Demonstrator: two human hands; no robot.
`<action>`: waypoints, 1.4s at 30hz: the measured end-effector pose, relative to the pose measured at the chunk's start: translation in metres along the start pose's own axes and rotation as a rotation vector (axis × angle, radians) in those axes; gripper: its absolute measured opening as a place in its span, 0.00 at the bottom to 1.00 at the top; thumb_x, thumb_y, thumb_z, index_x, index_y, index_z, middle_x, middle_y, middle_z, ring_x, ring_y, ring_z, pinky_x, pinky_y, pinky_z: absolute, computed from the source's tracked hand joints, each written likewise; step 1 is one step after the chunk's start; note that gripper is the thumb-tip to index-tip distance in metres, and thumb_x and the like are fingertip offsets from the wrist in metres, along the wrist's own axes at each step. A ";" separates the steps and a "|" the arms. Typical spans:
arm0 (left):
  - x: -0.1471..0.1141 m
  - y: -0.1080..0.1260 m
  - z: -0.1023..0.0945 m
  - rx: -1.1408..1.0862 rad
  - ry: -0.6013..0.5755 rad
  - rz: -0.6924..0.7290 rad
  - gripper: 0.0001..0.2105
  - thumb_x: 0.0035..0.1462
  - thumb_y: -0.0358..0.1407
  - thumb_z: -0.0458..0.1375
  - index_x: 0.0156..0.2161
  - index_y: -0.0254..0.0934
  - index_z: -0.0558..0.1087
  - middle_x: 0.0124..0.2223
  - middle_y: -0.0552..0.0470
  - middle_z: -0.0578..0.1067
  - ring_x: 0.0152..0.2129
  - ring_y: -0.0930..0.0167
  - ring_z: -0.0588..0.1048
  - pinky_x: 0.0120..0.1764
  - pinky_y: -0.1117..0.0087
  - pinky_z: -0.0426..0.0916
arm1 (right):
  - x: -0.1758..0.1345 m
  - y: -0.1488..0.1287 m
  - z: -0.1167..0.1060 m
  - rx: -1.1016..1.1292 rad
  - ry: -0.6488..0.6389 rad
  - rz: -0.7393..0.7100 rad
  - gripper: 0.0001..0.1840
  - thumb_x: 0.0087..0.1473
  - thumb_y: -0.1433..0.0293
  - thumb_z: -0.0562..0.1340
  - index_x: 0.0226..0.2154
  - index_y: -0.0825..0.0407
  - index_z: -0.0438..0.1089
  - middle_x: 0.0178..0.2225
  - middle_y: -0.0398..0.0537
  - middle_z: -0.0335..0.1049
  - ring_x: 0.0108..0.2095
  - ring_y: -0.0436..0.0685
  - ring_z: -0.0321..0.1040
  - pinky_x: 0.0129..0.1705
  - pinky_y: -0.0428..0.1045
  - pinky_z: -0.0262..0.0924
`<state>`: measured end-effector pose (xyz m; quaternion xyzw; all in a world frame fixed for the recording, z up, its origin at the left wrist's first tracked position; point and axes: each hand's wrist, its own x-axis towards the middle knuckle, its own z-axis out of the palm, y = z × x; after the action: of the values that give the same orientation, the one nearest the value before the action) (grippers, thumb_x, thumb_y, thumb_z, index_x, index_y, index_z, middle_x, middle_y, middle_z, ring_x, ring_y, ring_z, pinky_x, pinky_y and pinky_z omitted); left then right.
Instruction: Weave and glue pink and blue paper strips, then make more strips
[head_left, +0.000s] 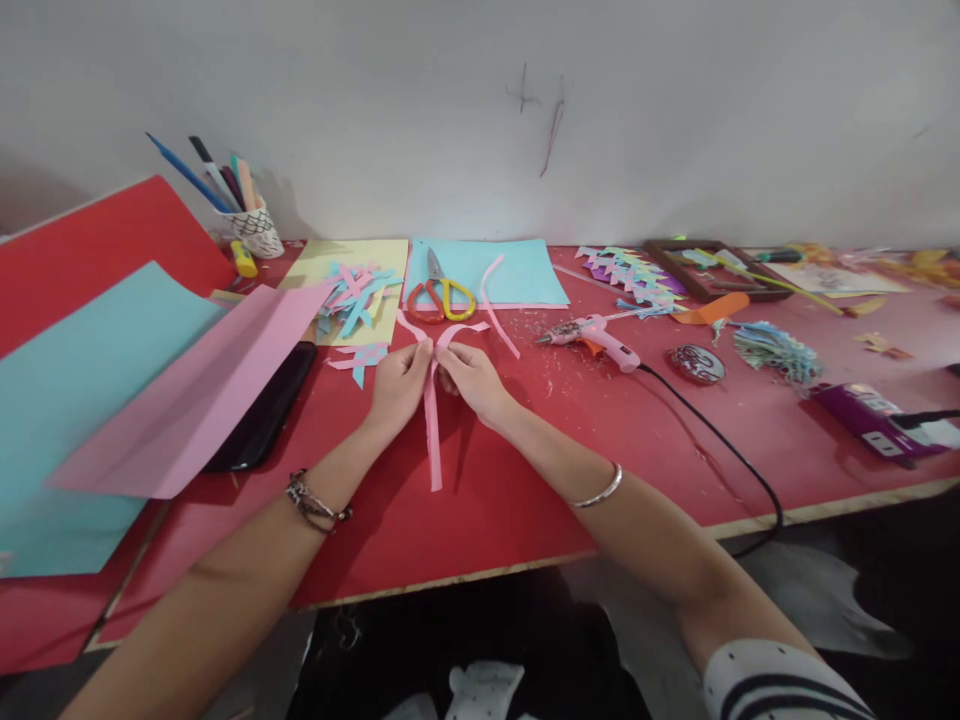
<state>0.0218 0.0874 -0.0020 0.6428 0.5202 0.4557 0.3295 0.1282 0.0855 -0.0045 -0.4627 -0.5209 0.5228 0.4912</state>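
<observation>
We see pink paper strip work (433, 440) above the near middle of the red surface (465, 540): one length hangs toward us, two ends spread away beyond the fingers. We cannot tell whether it is one piece or several. Left hand (400, 380): thumb and fingers pinched together on the paper. Right hand (474, 380): likewise pinched on it, just beside the left. Just beyond, we note scissors (443, 284), red and yellow handled, partly on a light blue sheet (525, 275); a loose pink strip (484, 290) lies to their right. Farther right: a pink glue gun (616, 347). Leftward: cut strips (360, 308) heaped on a yellow sheet (300, 268).
</observation>
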 end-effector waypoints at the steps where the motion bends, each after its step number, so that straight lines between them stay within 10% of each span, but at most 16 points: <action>1: 0.000 -0.001 0.000 0.003 0.017 -0.001 0.19 0.52 0.45 0.46 0.16 0.40 0.52 0.15 0.58 0.55 0.15 0.75 0.56 0.21 0.73 0.53 | 0.000 0.000 0.000 0.001 0.006 0.002 0.19 0.51 0.73 0.54 0.12 0.52 0.53 0.10 0.33 0.53 0.14 0.42 0.50 0.19 0.41 0.47; 42: 0.002 -0.002 0.000 0.054 0.030 0.013 0.17 0.54 0.39 0.44 0.16 0.39 0.51 0.14 0.59 0.53 0.14 0.76 0.55 0.20 0.73 0.52 | 0.000 0.001 0.000 0.038 0.071 -0.009 0.17 0.50 0.75 0.53 0.12 0.52 0.54 0.09 0.32 0.52 0.13 0.42 0.48 0.19 0.41 0.45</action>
<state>0.0215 0.0897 -0.0030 0.6478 0.5332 0.4532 0.3010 0.1278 0.0858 -0.0056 -0.4690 -0.4953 0.5136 0.5205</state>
